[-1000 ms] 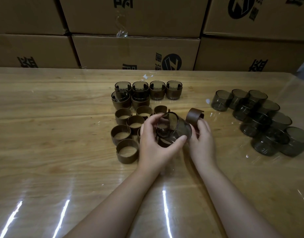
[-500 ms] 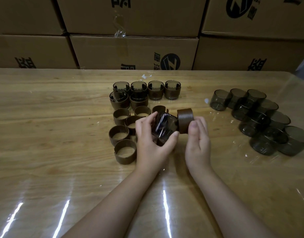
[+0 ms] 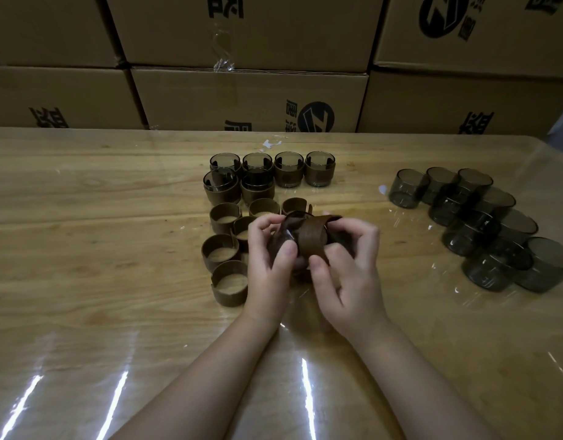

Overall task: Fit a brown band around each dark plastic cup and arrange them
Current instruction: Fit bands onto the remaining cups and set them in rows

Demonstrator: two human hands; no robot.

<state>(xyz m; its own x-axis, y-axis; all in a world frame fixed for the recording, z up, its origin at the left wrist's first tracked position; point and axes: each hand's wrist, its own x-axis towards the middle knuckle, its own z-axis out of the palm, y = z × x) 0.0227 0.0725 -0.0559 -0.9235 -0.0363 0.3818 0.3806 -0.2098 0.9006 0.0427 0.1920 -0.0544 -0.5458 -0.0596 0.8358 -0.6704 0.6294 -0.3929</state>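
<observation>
Two bare forearms are seen stretched over the glossy wooden surface (image 3: 115,312), and the grips are brought together just beyond them. A cup (image 3: 281,230) is held on its side between both grips, raised off the surface. The left grip (image 3: 270,258) is curled round one end of the cup, with the thumb laid beneath and the fingers bent over the top. The right grip (image 3: 350,268) is closed on a band (image 3: 312,239), which is wrapped round the middle of the cup; the thumb is pressed on the band's near edge and the fingers are hooked over its far side. How fully the band is seated cannot be told.

Just left of the left grip and a little beyond it, loose bands (image 3: 229,281) are stood upright in a close group, some touching one another and one partly hidden behind the fingers. Farther beyond the grips, six banded cups (image 3: 288,169) are set upright in two rows, four in the far row and two in the nearer row at its left end. Well to the right of the right grip, bare cups (image 3: 483,223) are gathered in a tight cluster. Past the far edge of the surface, cardboard boxes (image 3: 248,100) are stacked.
</observation>
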